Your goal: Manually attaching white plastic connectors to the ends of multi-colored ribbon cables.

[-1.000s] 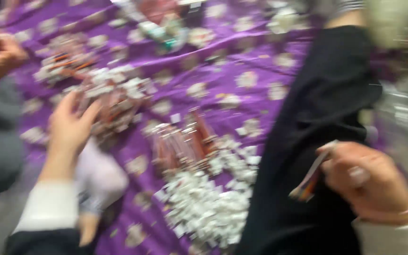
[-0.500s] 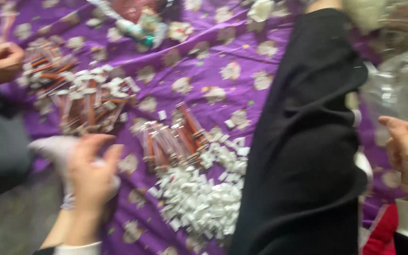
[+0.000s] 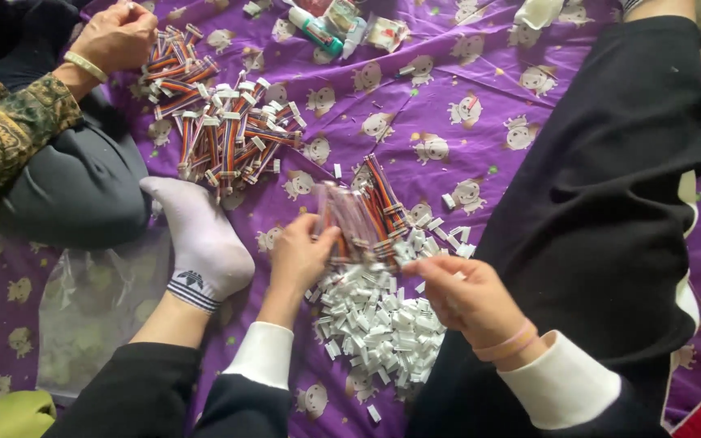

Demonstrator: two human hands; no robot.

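A purple cloth (image 3: 480, 89) printed with small cartoon animals covers the floor. Near its far edge lie a green-capped tube (image 3: 316, 31) and some small packets (image 3: 384, 32). Toward the far left corner sits a second heap of orange-striped cable pieces with white ends (image 3: 221, 134). A clear plastic bag (image 3: 95, 312) lies at the near left.

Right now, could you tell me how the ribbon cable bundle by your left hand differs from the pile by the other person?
The ribbon cable bundle is small, touched by the left hand; the cable pile is larger, spread loosely, already carrying white connectors. Both are striped, on the purple sheet.
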